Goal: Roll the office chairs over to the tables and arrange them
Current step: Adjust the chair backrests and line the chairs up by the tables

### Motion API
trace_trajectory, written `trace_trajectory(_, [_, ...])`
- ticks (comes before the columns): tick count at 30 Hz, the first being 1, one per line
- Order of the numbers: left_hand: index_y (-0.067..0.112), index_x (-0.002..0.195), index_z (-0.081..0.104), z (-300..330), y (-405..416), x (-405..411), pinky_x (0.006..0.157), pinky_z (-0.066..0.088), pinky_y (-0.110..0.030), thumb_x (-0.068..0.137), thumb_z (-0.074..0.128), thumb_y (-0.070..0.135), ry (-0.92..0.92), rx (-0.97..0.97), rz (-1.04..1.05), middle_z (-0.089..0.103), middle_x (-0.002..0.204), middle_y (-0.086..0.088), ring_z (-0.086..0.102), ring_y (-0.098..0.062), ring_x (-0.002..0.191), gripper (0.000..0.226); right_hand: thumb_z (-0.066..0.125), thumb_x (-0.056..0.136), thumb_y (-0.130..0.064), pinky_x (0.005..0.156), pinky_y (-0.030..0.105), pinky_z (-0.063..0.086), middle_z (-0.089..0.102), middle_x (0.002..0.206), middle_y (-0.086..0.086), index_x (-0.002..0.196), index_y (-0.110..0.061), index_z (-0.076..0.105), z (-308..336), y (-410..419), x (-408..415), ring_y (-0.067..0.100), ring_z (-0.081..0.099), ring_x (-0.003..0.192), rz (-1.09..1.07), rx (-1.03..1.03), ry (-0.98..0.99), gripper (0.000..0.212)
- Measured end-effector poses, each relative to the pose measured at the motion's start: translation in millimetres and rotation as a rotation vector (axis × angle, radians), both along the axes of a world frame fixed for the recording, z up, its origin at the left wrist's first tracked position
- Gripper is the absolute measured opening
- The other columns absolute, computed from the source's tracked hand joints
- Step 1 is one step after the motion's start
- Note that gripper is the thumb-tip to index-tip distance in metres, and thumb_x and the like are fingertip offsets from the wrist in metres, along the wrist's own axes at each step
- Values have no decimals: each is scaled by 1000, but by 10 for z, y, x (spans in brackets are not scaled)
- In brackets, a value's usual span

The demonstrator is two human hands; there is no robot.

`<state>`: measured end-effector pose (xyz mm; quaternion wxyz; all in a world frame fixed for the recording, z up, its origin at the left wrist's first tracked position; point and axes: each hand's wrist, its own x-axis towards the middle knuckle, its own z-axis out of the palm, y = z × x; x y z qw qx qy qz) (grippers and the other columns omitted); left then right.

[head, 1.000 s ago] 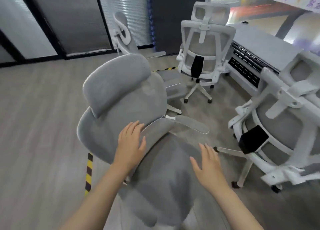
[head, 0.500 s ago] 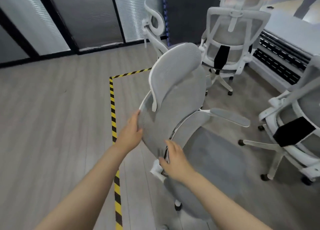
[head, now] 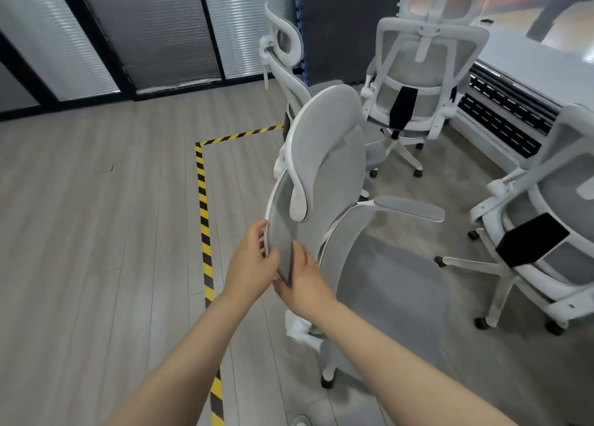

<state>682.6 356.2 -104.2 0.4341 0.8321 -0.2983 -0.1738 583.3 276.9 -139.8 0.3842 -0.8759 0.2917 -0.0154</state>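
A grey mesh office chair with a white frame stands right in front of me, its seat facing right and its backrest edge-on to me. My left hand grips the outer white rim of the backrest from the left. My right hand holds the same edge from the seat side, fingers wrapped on the mesh. The grey table stands at the far right.
Three more chairs stand near: one at the table with its back to me, one behind my chair, one close on the right. Yellow-black floor tape runs on the left, beyond it bare wood floor and glass partitions.
The chair has swivelled so its backrest is now edge-on to me. My right hand moved from the seat to the backrest edge, and both hands came together on that edge.
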Motion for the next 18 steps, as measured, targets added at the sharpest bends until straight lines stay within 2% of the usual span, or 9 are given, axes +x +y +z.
trace_trajectory(3, [25, 133, 41, 4, 119, -127, 75, 50, -15, 94, 57, 20, 41, -34, 49, 56, 116, 14, 57, -1, 100, 42, 59, 93, -43, 114, 36, 31, 14, 159, 5, 155, -16, 0, -24, 95, -158, 26, 24, 144, 19, 42, 11, 89])
trace_trajectory(6, [30, 136, 39, 14, 218, -245, 66, 47, -13, 95, 58, 27, 54, -11, 71, 53, 102, 23, 59, 4, 91, 46, 57, 92, -49, 114, 35, 35, 14, 159, 2, 155, -21, 1, -62, 184, -314, 24, 28, 143, 21, 70, -10, 89])
trace_trajectory(8, [33, 135, 40, 12, 284, -303, 65, 46, -13, 94, 59, 33, 61, 4, 61, 56, 102, 18, 61, 0, 89, 46, 54, 93, -51, 114, 37, 36, 14, 160, -1, 155, -25, 1, -103, 228, -433, 22, 29, 143, 20, 86, -21, 86])
trace_trajectory(10, [32, 135, 43, 9, 347, -367, 70, 49, -19, 93, 59, 35, 64, 18, 51, 61, 99, 11, 63, -5, 87, 44, 49, 96, -50, 113, 38, 37, 12, 161, -2, 155, -26, 1, -122, 261, -579, 22, 29, 143, 26, 81, -26, 81])
trace_trajectory(13, [28, 132, 48, 1, 434, -500, 72, 52, -22, 94, 58, 32, 80, 12, 54, 64, 91, 6, 64, -9, 85, 39, 44, 100, -45, 113, 37, 38, 11, 163, -2, 156, -24, 0, -116, 277, -806, 22, 29, 144, 52, 53, -12, 74])
trace_trajectory(15, [26, 127, 52, 14, 476, -586, 73, 53, -23, 95, 58, 30, 90, -5, 64, 64, 94, 6, 64, -9, 88, 33, 42, 101, -42, 112, 35, 38, 12, 163, -2, 156, -23, 1, -103, 274, -947, 21, 31, 144, 78, 46, 2, 71])
trace_trajectory(18, [25, 118, 53, 33, 501, -672, 73, 51, -21, 94, 59, 31, 84, -2, 68, 61, 109, 9, 61, -8, 98, 25, 42, 102, -40, 113, 33, 34, 17, 163, 0, 157, -21, 4, -90, 269, -1156, 21, 32, 143, 94, 51, 9, 69])
